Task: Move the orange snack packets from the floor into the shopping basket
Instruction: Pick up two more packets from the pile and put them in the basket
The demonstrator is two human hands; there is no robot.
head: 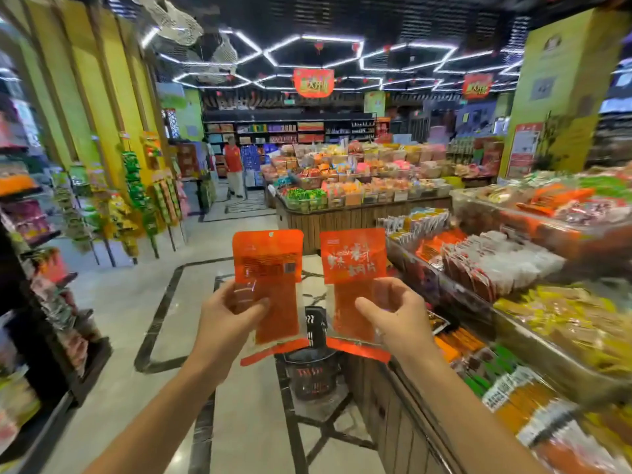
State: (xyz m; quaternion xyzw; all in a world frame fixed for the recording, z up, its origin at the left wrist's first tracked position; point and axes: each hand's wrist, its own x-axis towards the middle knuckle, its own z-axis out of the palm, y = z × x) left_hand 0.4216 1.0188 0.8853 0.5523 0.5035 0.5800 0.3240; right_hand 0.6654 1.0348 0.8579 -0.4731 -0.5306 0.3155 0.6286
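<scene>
I hold two orange snack packets upright at chest height. My left hand [229, 316] grips the left packet [270, 268], which shows its printed back with a barcode. My right hand [393, 316] grips the right packet [354, 265], which shows white lettering on its front. Both packets have a clear lower window. Below and between them a dark shopping basket [309, 374] stands on the floor, partly hidden by the packets' lower edges. I see no other orange packets on the floor.
A long display counter [513, 302] packed with snack bags runs along my right. Dark shelves [41, 302] with goods line the left. An island stand [359, 196] fills the middle ahead. A person in a red top [234, 165] stands far down the tiled aisle.
</scene>
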